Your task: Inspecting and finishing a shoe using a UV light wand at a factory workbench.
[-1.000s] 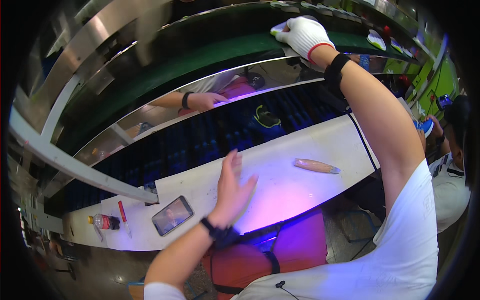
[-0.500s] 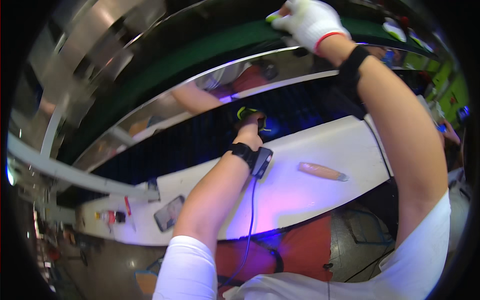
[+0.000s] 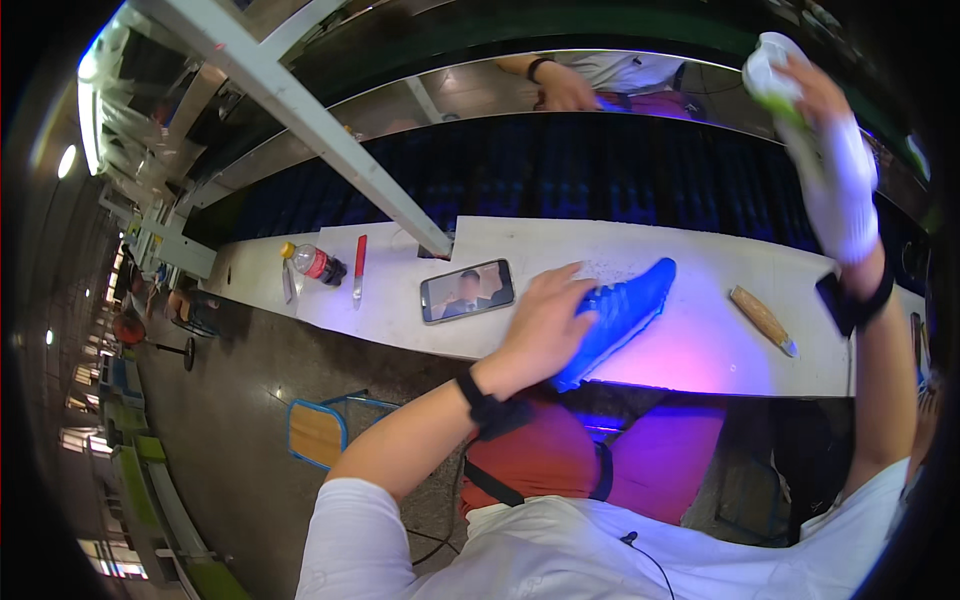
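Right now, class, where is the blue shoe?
In the head view, the blue shoe is right of centre over the white table, with the left hand at its left side and the tan tool farther right.

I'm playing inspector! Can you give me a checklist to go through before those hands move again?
1. Left hand touching the shoe: ok, it is against the shoe on the table.
2. Left hand's grip firm: cannot tell, the picture doesn't show how tightly it holds.
3. Sole in the right hand: ok, held up, apart from the shoe.
4. Both hands gloved: not ok, only the right wears a glove.
5. Knife away from the shoe: ok, it lies left of the phone.
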Motion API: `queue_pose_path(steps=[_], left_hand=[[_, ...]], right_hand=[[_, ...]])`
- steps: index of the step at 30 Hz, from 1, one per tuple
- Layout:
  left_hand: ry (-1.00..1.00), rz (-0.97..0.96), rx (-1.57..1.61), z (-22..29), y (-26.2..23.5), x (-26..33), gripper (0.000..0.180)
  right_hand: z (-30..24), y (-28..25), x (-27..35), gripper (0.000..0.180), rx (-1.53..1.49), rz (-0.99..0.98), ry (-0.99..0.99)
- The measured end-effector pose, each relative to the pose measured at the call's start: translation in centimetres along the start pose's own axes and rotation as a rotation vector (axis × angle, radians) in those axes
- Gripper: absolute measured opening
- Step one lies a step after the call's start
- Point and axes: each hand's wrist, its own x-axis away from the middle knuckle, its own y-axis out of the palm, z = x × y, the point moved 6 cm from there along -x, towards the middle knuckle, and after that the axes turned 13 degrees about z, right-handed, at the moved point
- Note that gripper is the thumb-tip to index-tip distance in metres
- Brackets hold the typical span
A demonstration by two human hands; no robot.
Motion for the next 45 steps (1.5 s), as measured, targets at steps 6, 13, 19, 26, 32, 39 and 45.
queue_pose_path(steps=[6,13,19,26,32,39,45], left_hand=[[-0.019,-0.305,-0.063,4.5,7.9,-4.8,0.049],[0.125,0.020,0.293,8.2,3.2,-3.5,0.045],[0.098,0.252,0.778,8.1,0.4,1.6,0.058],[0.397,0.137,0.550,10.9,-3.4,1.7,0.030],[0.156,0.004,0.680,11.4,-4.2,4.4,0.035],[-0.331,0.158,1.035,11.1,-2.6,9.2,0.042],[-0.203,0.101,0.959,11.3,-3.3,9.3,0.041]], right_hand=[[-11.8,-10.2,5.3,0.029,-0.094,-0.199,0.351],[-11.3,-13.3,19.5,0.037,-0.273,0.087,1.263],[-12.5,-9.5,20.3,0.051,-0.678,0.280,1.479],[-16.7,-4.2,15.0,0.038,-1.016,-0.158,1.336],[-19.6,-3.6,16.3,0.034,-1.126,0.224,1.542],[-21.3,-4.3,15.6,0.044,-0.906,0.050,1.209],[-22.1,-5.0,16.6,0.044,-0.913,-0.075,1.181]])
